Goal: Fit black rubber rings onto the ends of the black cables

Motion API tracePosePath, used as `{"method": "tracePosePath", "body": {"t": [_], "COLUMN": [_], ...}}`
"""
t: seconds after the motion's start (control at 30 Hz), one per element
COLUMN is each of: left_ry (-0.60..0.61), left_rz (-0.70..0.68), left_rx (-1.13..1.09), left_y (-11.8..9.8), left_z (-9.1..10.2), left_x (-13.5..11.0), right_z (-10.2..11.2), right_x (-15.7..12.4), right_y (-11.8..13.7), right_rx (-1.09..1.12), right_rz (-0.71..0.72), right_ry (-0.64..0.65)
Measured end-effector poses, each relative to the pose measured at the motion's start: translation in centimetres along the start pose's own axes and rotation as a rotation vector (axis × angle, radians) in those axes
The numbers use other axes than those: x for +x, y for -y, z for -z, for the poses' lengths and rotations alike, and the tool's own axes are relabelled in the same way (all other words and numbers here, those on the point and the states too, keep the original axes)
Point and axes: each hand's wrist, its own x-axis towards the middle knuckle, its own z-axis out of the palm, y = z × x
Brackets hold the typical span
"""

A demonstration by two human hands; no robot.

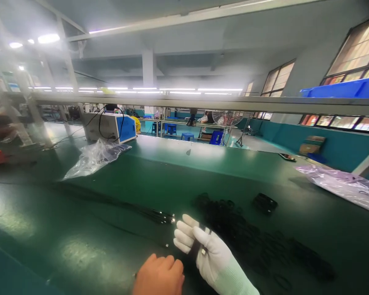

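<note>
My right hand point(209, 250), in a white knitted glove, holds a dark cable point(195, 247) between its thumb and fingers. A small shiny metal plug point(203, 251) shows at the palm. Close by on the left is my bare left hand point(158, 275), its fingers curled down; whatever they grip is hidden. Just beyond the gloved fingertips lies a bundle of thin black cables point(153, 214) with bright metal ends, trailing off to the left. One separate cable ends in a small metal tip point(167, 245) above my left hand. Right of the glove spreads a dark pile of coiled black cables point(227, 215).
A small black object point(265, 203) lies beyond the pile on the green table point(160, 174). Clear plastic bags point(95, 157) lie near a white and blue machine point(106, 128). Farther right are a phone point(287, 157) and plastic sheeting point(344, 184). A shelf beam point(184, 102) crosses above.
</note>
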Motion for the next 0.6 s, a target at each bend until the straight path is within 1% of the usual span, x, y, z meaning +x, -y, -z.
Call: {"method": "tracePosePath", "body": {"t": [0.07,0.1,0.13,0.2,0.27,0.3,0.37,0.4,0.43,0.5,0.53,0.6], "left_ry": [-0.109,-0.138,-0.135,-0.046,0.081,0.127,0.171,0.173,0.146,0.001,-0.116,-0.342], "left_rz": [-0.143,-0.219,-0.287,-0.371,-0.382,-0.371,-0.327,-0.297,-0.266,-0.182,-0.140,-0.002], "left_rx": [-0.013,-0.017,-0.027,-0.074,-0.150,-0.191,-0.257,-0.277,-0.286,-0.271,-0.251,-0.159], "left_y": [0.9,1.6,2.3,3.5,4.1,4.2,4.4,4.6,5.1,7.0,8.5,12.1], "left_z": [0.8,1.5,2.3,4.0,5.4,6.0,6.5,6.4,6.3,5.7,5.3,4.9], "left_x": [0.7,1.2,1.7,2.7,3.5,3.8,4.0,3.8,3.4,1.7,0.4,-2.8], "right_z": [-0.3,-0.4,-0.6,-1.0,-1.0,-0.9,-0.6,-0.3,-0.1,0.1,0.1,-0.2], "right_x": [-0.2,-0.3,-0.4,-0.6,-0.6,-0.6,-0.5,-0.5,-0.6,-1.0,-1.3,-2.0], "right_y": [-0.5,-0.8,-1.1,-1.8,-2.1,-2.1,-1.6,-1.2,-0.8,0.2,0.6,1.1], "right_rx": [-0.055,-0.092,-0.131,-0.176,-0.132,-0.085,-0.002,0.022,0.034,0.031,0.006,-0.089], "right_rz": [-0.010,-0.020,-0.032,-0.078,-0.163,-0.207,-0.254,-0.247,-0.220,-0.168,-0.158,-0.216], "right_ry": [0.038,0.077,0.134,0.266,0.361,0.388,0.399,0.400,0.397,0.400,0.423,0.481]}}
